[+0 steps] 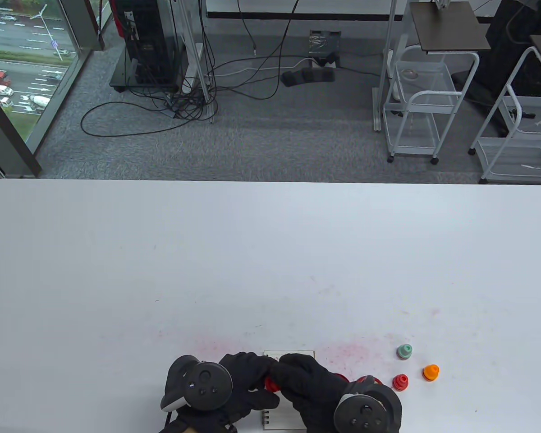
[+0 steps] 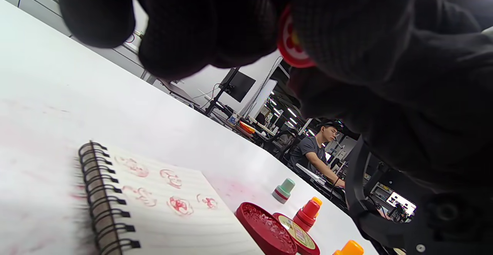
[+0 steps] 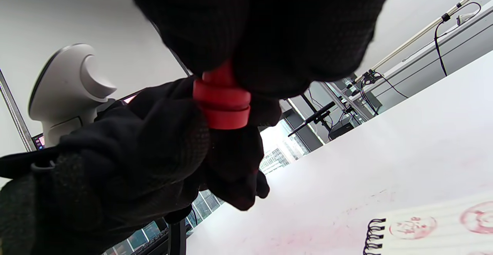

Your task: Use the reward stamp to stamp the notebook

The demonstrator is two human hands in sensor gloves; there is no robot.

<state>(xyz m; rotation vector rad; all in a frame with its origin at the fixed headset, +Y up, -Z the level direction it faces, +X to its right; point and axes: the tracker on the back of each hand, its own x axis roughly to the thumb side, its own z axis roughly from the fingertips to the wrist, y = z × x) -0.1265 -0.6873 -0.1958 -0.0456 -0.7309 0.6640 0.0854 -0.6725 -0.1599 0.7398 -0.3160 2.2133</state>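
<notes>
A small spiral notebook [image 1: 277, 417] lies at the table's front edge, mostly under my hands; its page [image 2: 173, 205] carries several red stamp marks, also seen in the right wrist view [image 3: 435, 226]. Both gloved hands meet above it on a red stamp [image 1: 271, 384]. My right hand [image 1: 304, 381] grips the stamp's red body [image 3: 222, 104] from above. My left hand [image 1: 248, 376] touches its lower end, where the red inked face [image 2: 291, 45] shows. The stamp is held above the page, not touching it.
An open red ink pad [image 2: 265, 228] with its lid [image 2: 298, 234] sits right of the notebook. Three more stamps stand to the right: green [image 1: 404, 351], red [image 1: 400, 382], orange [image 1: 430, 372]. Red ink smears mark the white table [image 1: 270, 270].
</notes>
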